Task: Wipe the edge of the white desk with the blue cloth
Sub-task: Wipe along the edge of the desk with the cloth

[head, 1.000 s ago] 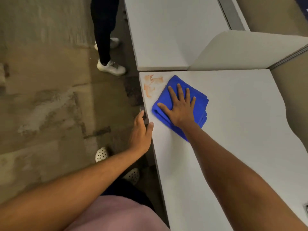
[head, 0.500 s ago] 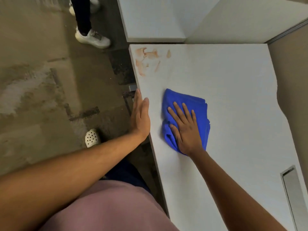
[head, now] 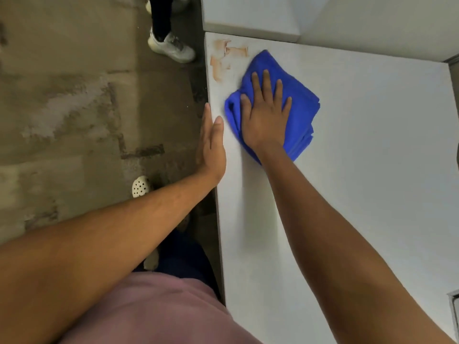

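A folded blue cloth (head: 295, 100) lies flat on the white desk (head: 372, 170), near its left edge. My right hand (head: 264, 112) presses down on the cloth with fingers spread. The cloth's far corner touches orange-brown smears (head: 219, 60) at the desk's far left corner. My left hand (head: 211, 145) rests flat against the desk's left edge, fingers straight, thumb on the top surface, holding nothing.
A second white desk (head: 248, 16) and a white divider panel (head: 385, 23) adjoin the far side. Another person's leg and white shoe (head: 171, 47) stand on the worn concrete floor at the left. A metal cable slot (head: 454, 316) shows at the lower right.
My right hand has pushed the cloth forward along the desk, from beside my left hand up to the smears. My left hand stays on the edge.
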Demonstrator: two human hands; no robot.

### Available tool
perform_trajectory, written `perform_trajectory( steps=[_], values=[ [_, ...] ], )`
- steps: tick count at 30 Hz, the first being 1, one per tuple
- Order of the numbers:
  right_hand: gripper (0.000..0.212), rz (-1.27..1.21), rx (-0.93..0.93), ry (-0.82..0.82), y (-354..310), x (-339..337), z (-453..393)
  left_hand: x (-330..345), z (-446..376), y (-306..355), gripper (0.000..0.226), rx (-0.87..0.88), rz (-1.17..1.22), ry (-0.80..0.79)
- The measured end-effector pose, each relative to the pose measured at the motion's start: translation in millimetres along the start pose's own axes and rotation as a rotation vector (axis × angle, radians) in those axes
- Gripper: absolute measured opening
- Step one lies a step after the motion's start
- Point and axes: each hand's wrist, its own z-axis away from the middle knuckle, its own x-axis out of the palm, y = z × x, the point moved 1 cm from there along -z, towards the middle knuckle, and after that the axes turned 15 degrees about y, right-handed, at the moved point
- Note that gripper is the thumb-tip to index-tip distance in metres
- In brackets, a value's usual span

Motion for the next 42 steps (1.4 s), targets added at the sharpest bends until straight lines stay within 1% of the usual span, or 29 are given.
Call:
perform_trajectory(
  steps=[3,4,6,8,10,14,16,18,20,21,23,25,26,28,31,35,37,40,42],
  values=[
    [0.061,-0.054,-0.296,-0.069,28.4,-13.1,49.3,0.2,10.8,3.1,0.07,-0.014,0.005,0.031],
    [0.06,-0.091,-0.36,-0.094,46.9,-18.1,59.4,0.4,14.4,3.6,0.071,-0.022,0.006,0.041],
    [0.057,-0.155,-0.417,-0.121,82.3,-26.2,57.9,1.0,19.5,3.3,0.073,-0.018,-0.022,0.056],
    [0.056,-0.165,-0.419,-0.128,98.8,-28.5,35.0,2.5,21.3,0.4,0.073,0.009,-0.095,0.075],
    [0.056,-0.14,-0.358,-0.117,95.6,-24.4,2.5,3.0,23.4,-1.5,0.075,0.028,-0.161,0.098],
    [0.059,-0.072,-0.121,-0.031,55.6,-4.1,-64.8,3.0,26.0,-4.7,0.077,0.071,-0.232,0.098],
    [0.061,-0.05,-0.052,-0.01,24.7,6.1,-82.7,3.4,26.9,-7.1,0.077,0.093,-0.302,0.105],
    [0.063,-0.034,-0.088,-0.005,-5.0,12.3,-80.8,2.5,31.0,-8.2,0.074,0.162,-0.456,0.164],
    [0.063,-0.051,-0.233,-0.03,-22.5,12.8,-60.3,-2.9,40.5,-10.0,0.068,0.259,-0.58,0.22],
    [0.062,-0.071,-0.334,-0.049,-23.5,11.1,-48.2,-5.8,44.8,-10.2,0.066,0.29,-0.588,0.22],
    [0.059,-0.162,-0.478,-0.117,-3.6,2.9,-28.6,-9.7,50.3,-13.5,0.064,0.329,-0.576,0.185],
    [0.057,-0.209,-0.564,-0.173,33.1,-7.3,-15.2,-13.1,50.8,-17.3,0.062,0.33,-0.535,0.155],
    [0.056,-0.212,-0.572,-0.185,53.0,-12.8,-10.1,-14.3,50.7,-17.9,0.061,0.305,-0.499,0.135],
    [0.056,-0.209,-0.515,-0.178,84.0,-22.7,-10.0,-13.6,49.6,-18.4,0.061,0.256,-0.414,0.09],
    [0.055,-0.183,-0.382,-0.138,91.9,-22.3,-33.7,-11.8,49.4,-21.0,0.064,0.262,-0.346,0.078],
    [0.056,-0.148,-0.285,-0.059,50.7,-2.3,-82.1,-10.5,45.4,-27.4,0.066,0.275,-0.36,0.101],
    [0.058,-0.124,-0.268,-0.033,21.4,8.8,-96.3,-9.7,44.4,-28.9,0.067,0.274,-0.354,0.103],
    [0.059,-0.1,-0.281,-0.008,-21.0,20.7,-96.1,-9.3,44.4,-28.0,0.07,0.279,-0.355,0.107],
    [0.059,-0.108,-0.332,-0.011,-39.4,22.3,-80.0,-10.4,44.9,-24.7,0.07,0.283,-0.364,0.117]
  ],
)
